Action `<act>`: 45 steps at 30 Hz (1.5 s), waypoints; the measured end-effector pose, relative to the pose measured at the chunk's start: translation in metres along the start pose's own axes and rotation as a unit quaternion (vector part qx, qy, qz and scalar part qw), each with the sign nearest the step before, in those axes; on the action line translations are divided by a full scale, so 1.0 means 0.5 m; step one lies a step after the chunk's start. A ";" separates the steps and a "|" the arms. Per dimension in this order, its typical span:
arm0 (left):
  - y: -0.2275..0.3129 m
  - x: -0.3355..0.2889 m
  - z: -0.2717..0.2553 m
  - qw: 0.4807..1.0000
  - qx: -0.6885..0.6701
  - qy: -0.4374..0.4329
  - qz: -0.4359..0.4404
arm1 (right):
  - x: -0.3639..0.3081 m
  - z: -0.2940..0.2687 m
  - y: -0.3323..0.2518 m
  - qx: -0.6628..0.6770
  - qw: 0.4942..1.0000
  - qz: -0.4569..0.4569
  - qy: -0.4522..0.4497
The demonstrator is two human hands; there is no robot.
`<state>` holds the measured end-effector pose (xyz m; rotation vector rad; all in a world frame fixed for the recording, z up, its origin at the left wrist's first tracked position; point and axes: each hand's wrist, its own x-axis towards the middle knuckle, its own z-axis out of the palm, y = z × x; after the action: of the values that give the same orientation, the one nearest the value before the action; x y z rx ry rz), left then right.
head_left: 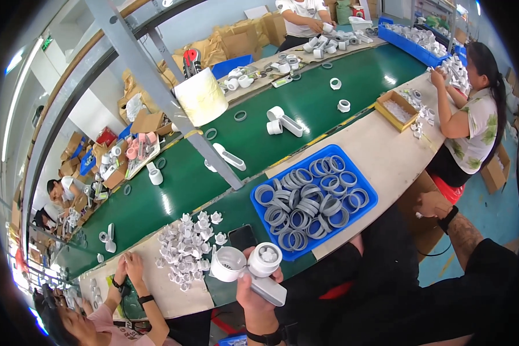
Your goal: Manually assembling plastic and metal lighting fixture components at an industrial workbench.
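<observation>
Near the lower middle, my left hand [258, 297] grips a white plastic fitting [248, 270] with two round cups and a flat grey handle. White balls or knobs show inside its right cup. Over at the right, my right hand [435, 205] is closed with curled fingers, and a small white piece [418, 215] shows at its fingertips. It is over a cardboard box [416, 230] beside the bench. Beyond my left hand, a blue tray [373, 203] holds many grey rings [308, 199]. Small white claw-shaped parts [184, 248] lie piled to the left, next to a dark phone [242, 236].
A green conveyor belt [184, 190] crosses behind the bench, carrying more white fittings [282, 122] and grey rings. A grey metal post [150, 75] stands in front of it. Co-workers sit at the right [473, 115], lower left [86, 323] and far side [303, 17].
</observation>
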<state>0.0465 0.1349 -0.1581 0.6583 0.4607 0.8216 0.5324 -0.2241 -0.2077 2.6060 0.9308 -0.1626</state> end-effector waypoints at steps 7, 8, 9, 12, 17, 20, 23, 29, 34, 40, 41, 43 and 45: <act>-0.042 -0.029 0.084 0.979 0.197 0.062 0.004 | -0.124 -0.399 -0.451 0.514 0.737 -0.435 0.062; -0.047 -0.034 0.096 0.975 0.215 0.054 0.006 | -0.146 -0.438 -0.491 0.561 0.705 -0.434 0.023; -0.051 -0.038 0.106 0.970 0.237 0.048 0.009 | -0.149 -0.446 -0.520 0.560 0.707 -0.432 0.026; -0.058 -0.058 0.108 0.985 0.164 0.045 0.006 | -0.133 -0.439 -0.571 0.557 0.640 -0.527 0.046; -0.036 -0.069 0.106 0.947 0.238 0.193 0.101 | -0.109 -0.463 -0.595 0.517 0.719 -0.463 0.021; 0.002 -0.081 0.119 0.764 0.568 0.094 0.291 | -0.101 -0.487 -0.599 0.468 0.777 -0.421 -0.013; 0.023 -0.073 0.205 0.596 0.747 0.009 0.296 | -0.097 -0.492 -0.605 0.436 0.808 -0.394 -0.040; -0.026 -0.022 0.220 0.566 0.778 0.034 0.270 | -0.087 -0.476 -0.621 0.398 0.842 -0.363 -0.035; -0.018 0.006 0.197 0.664 0.701 -0.032 0.259 | -0.069 -0.471 -0.609 0.406 0.830 -0.376 -0.068; -0.026 0.012 0.196 0.798 0.555 0.002 0.237 | -0.060 -0.467 -0.589 0.422 0.777 -0.465 -0.043; -0.015 0.013 0.206 0.752 0.612 -0.022 0.243 | -0.068 -0.466 -0.588 0.458 0.779 -0.425 -0.051; -0.010 0.019 0.216 0.702 0.666 -0.048 0.248 | -0.080 -0.459 -0.588 0.493 0.779 -0.382 -0.059; -0.008 0.022 0.221 0.704 0.681 -0.012 0.203 | -0.090 -0.459 -0.591 0.471 0.792 -0.388 0.013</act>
<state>0.1223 0.1024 -0.0836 2.2252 0.9138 0.7750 0.3076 0.0469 -0.0742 2.7572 2.3759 -1.0413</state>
